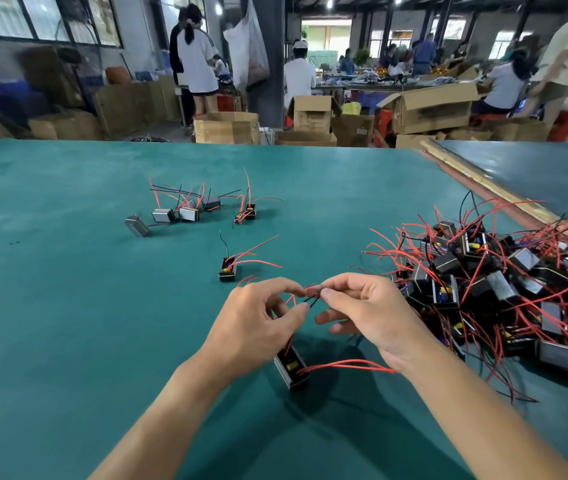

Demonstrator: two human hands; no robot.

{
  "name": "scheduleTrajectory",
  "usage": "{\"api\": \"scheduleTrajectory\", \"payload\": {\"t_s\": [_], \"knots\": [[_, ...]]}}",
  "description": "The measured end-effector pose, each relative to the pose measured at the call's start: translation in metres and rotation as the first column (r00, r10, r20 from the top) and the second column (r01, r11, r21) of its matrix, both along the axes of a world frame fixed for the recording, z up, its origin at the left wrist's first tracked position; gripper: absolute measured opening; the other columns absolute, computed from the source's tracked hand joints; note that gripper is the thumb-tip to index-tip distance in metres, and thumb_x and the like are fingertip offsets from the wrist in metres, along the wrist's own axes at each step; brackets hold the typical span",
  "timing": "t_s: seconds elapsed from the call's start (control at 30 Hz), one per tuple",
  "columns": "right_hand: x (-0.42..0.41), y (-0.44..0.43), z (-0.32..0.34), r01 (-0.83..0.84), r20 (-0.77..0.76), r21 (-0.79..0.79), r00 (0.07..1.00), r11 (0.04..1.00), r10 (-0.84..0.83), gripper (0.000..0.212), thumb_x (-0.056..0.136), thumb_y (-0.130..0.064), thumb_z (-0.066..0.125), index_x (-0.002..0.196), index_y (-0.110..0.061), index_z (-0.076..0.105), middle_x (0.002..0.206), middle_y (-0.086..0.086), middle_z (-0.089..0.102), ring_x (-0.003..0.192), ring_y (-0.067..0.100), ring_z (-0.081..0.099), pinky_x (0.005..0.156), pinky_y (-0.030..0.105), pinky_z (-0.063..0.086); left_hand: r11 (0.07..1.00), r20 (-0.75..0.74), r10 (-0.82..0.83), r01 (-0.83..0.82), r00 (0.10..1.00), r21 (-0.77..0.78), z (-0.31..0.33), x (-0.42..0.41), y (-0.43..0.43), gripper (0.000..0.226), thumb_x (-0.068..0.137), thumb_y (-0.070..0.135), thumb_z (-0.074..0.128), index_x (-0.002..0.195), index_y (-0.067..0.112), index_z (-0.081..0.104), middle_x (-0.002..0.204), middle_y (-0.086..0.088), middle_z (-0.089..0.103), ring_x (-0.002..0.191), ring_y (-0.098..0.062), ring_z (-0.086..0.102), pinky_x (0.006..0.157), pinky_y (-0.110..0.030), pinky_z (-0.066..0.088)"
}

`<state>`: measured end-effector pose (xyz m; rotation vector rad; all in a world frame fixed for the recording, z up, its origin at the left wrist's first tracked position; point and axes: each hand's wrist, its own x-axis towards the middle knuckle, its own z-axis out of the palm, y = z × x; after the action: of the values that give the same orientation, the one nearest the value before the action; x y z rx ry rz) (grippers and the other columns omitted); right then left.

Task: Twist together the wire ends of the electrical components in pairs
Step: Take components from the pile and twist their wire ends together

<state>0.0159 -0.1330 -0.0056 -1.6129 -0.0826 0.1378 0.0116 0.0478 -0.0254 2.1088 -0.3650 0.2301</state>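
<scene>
Over the green table (67,306), my left hand (258,323) and my right hand (365,313) meet. Between thumb and fingertips each pinches the thin red and black wire ends (312,296) of one component. That small black box component (291,370) hangs below my left hand, just above the table, with two red wires (348,365) trailing right under my right wrist. A single component (227,270) with red wires lies just beyond my hands.
A big heap of components with tangled red wires (490,285) fills the table's right side. A cluster of several components (178,213) and another piece (246,214) lie farther back. Cardboard boxes (223,128) and people stand beyond the table.
</scene>
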Motion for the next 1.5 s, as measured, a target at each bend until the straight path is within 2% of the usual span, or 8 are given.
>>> {"api": "scheduleTrajectory", "payload": {"t_s": [0.27, 0.37, 0.57, 0.73, 0.83, 1.1, 1.3, 1.5], "knots": [[-0.001, -0.001, 0.002, 0.010, 0.033, 0.009, 0.999, 1.000, -0.011, 0.020, 0.092, -0.002, 0.063, 0.082, -0.014, 0.075, 0.077, 0.003, 0.073, 0.052, 0.009, 0.060, 0.050, 0.020, 0.050, 0.996, 0.054, 0.091, -0.090, 0.994, -0.015, 0.001, 0.000, 0.000, 0.015, 0.087, 0.022, 0.070, 0.077, 0.032, 0.072, 0.059, 0.014, 0.061, 0.041, -0.008, 0.033, 0.041, -0.016, 0.027], [-0.001, 0.001, 0.002, -0.006, 0.050, 0.031, 0.999, 0.999, 0.005, 0.021, 0.091, 0.000, 0.063, 0.081, -0.012, 0.076, 0.071, 0.005, 0.071, 0.049, 0.009, 0.058, 0.049, 0.020, 0.050, 0.998, 0.048, 0.063, -0.062, 0.997, -0.017, 0.001, 0.000, 0.000, 0.015, 0.089, 0.022, 0.068, 0.082, 0.033, 0.074, 0.061, -0.001, 0.063, 0.043, -0.007, 0.030, 0.042, -0.020, 0.026], [-0.002, 0.003, 0.000, 0.005, 0.118, 0.010, 0.993, 1.000, -0.007, 0.026, 0.089, 0.003, 0.065, 0.077, -0.017, 0.077, 0.068, 0.004, 0.073, 0.046, 0.009, 0.057, 0.048, 0.021, 0.051, 0.999, 0.044, 0.022, -0.020, 0.999, -0.042, 0.003, -0.001, -0.001, 0.023, 0.092, 0.021, 0.065, 0.091, 0.042, 0.073, 0.060, 0.008, 0.064, 0.042, -0.005, 0.029, 0.041, -0.018, 0.025], [-0.002, 0.002, -0.001, 0.044, 0.173, -0.056, 0.984, 0.997, -0.034, 0.022, 0.088, -0.002, 0.069, 0.077, -0.020, 0.078, 0.071, 0.005, 0.076, 0.048, 0.011, 0.060, 0.050, 0.021, 0.051, 0.999, 0.037, -0.007, 0.009, 0.999, -0.047, 0.004, -0.004, -0.002, 0.023, 0.088, 0.031, 0.061, 0.085, 0.051, 0.072, 0.051, -0.003, 0.052, 0.040, -0.007, 0.027, 0.039, -0.018, 0.023], [-0.002, 0.001, -0.001, 0.070, 0.195, -0.109, 0.980, 0.992, -0.048, 0.020, 0.086, -0.005, 0.070, 0.075, -0.020, 0.077, 0.071, 0.003, 0.076, 0.050, 0.012, 0.062, 0.050, 0.021, 0.052, 1.000, 0.036, -0.010, 0.011, 0.999, -0.015, 0.003, -0.004, -0.002, 0.022, 0.090, 0.027, 0.063, 0.089, 0.048, 0.072, 0.060, -0.011, 0.059, 0.042, -0.007, 0.028, 0.040, -0.021, 0.024], [0.000, 0.001, -0.004, 0.114, 0.268, -0.142, 0.961, 0.983, -0.072, 0.019, 0.084, -0.007, 0.074, 0.071, -0.021, 0.077, 0.066, 0.001, 0.072, 0.048, 0.012, 0.062, 0.050, 0.024, 0.052, 1.000, 0.017, -0.007, 0.007, 1.000, -0.024, 0.002, -0.003, -0.001, 0.018, 0.091, 0.021, 0.065, 0.091, 0.038, 0.072, 0.066, -0.001, 0.067, 0.042, -0.006, 0.034, 0.043, -0.016, 0.029], [0.001, 0.002, -0.007, 0.106, 0.292, -0.121, 0.954, 0.987, -0.067, 0.021, 0.084, -0.003, 0.073, 0.070, -0.019, 0.074, 0.064, 0.002, 0.069, 0.047, 0.013, 0.061, 0.047, 0.022, 0.048, 1.000, 0.015, 0.015, -0.015, 1.000, 0.002, 0.004, -0.003, -0.002, 0.021, 0.094, 0.021, 0.060, 0.077, 0.023, 0.071, 0.058, 0.009, 0.062, 0.041, -0.007, 0.035, 0.043, -0.018, 0.028], [0.002, 0.002, -0.008, 0.104, 0.330, -0.122, 0.942, 0.987, -0.059, 0.023, 0.084, 0.000, 0.071, 0.069, -0.018, 0.071, 0.062, -0.001, 0.067, 0.046, 0.012, 0.058, 0.047, 0.020, 0.047, 1.000, 0.012, 0.017, -0.017, 1.000, 0.001, 0.005, -0.004, -0.003, 0.022, 0.095, 0.022, 0.060, 0.076, 0.023, 0.072, 0.063, 0.011, 0.067, 0.040, -0.006, 0.037, 0.043, -0.017, 0.029]]}}
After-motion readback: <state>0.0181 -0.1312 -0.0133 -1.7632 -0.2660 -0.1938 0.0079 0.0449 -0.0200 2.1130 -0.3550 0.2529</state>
